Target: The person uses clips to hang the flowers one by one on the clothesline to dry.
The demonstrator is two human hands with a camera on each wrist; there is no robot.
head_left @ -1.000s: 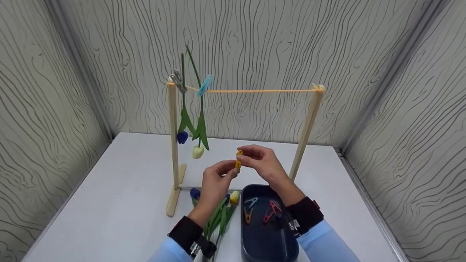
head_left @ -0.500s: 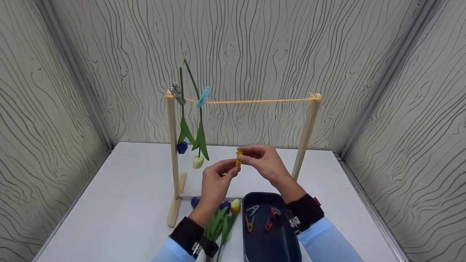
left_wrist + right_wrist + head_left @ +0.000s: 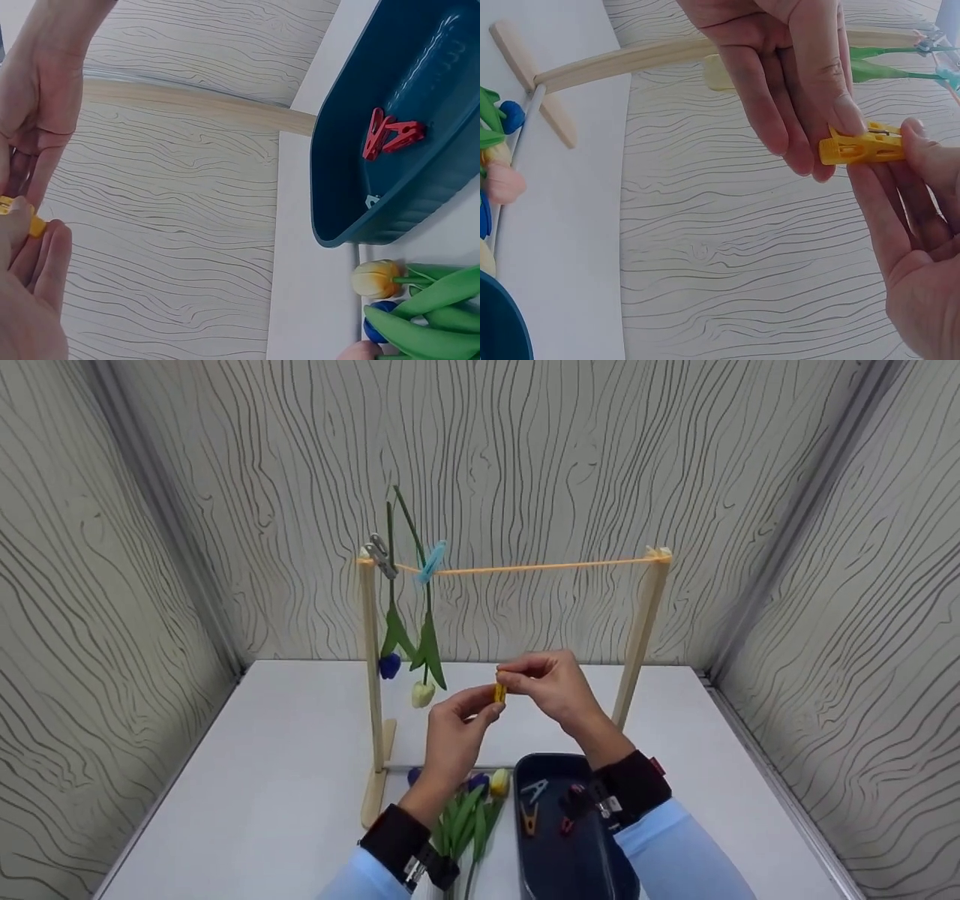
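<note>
A yellow clothespin is between my two hands, above the table and in front of the line. My left hand pinches its lower end between thumb and fingers. At its upper end, my right hand pinches it the same way. The right wrist view shows the clothespin lengthwise, with a thumb on each end. Behind the hands, a blue tulip hangs upside down from a grey clothespin. Beside it, a white tulip hangs from a light blue clothespin.
An orange line runs between two wooden posts. Below the right forearm stands a dark blue tray holding several clothespins, including red ones. Several tulips lie left of the tray, partly behind the left forearm.
The head view has shifted, so the rack and tray appear lower and slightly right. Both hands keep the yellow clothespin, and the right fingers now cover more of its upper end.
</note>
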